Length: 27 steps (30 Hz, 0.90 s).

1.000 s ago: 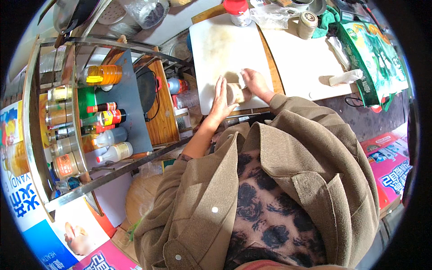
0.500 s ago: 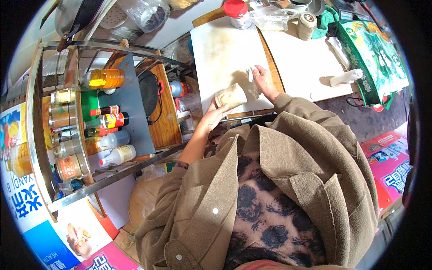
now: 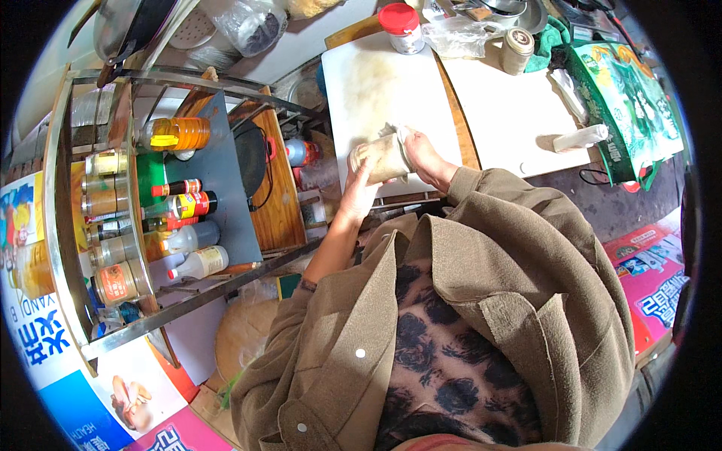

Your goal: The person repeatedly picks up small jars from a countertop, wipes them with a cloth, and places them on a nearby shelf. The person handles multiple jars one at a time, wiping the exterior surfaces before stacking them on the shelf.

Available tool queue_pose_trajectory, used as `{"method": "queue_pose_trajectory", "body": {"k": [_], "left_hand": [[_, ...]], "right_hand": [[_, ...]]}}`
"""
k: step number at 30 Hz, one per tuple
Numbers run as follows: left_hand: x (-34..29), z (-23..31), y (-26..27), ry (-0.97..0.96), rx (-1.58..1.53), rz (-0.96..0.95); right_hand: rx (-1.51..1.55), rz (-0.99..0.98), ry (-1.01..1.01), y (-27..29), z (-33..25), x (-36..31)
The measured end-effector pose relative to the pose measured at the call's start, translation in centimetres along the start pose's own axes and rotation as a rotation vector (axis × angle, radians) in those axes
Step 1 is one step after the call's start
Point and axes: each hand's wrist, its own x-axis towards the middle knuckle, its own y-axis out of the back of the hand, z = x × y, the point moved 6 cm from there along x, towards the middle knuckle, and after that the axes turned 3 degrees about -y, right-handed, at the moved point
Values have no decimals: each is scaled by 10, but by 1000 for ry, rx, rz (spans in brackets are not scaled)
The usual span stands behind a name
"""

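Note:
My left hand (image 3: pixel 359 194) is wrapped round the near left side of a cloudy beige jar (image 3: pixel 383 155), which lies tilted on its side above a white board (image 3: pixel 383 79). At the jar's right end is my right hand (image 3: pixel 427 159), its fingers closed on a crumpled white tissue or cloth (image 3: pixel 403 134). That white piece touches the jar's end, and the fingertips are partly hidden there. Brown stains mark the board's surface beyond the jar.
A red-lidded jar (image 3: pixel 401 28) and a similar beige jar (image 3: pixel 517 51) stand at the back. To the right are a white roll (image 3: pixel 580 138) and a green bag (image 3: pixel 630 105). On the left a metal-framed rack (image 3: pixel 158 323) holds several bottles, including an oil bottle (image 3: pixel 180 134).
My right hand has moved slightly left and nearer, bringing the white piece from apart to the jar's end. The jar, in my left hand, is turned more level.

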Motion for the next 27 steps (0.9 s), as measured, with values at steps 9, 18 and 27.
{"method": "queue_pose_trajectory", "body": {"k": [9, 18, 27], "left_hand": [[22, 26, 6, -480, 588, 143], [15, 57, -21, -75, 459, -103], [-20, 273, -42, -688, 478, 131]], "right_hand": [[-39, 138, 61, -11, -8, -24], [118, 27, 89, 4, -39, -9], [70, -76, -66, 63, 7, 29]]}}
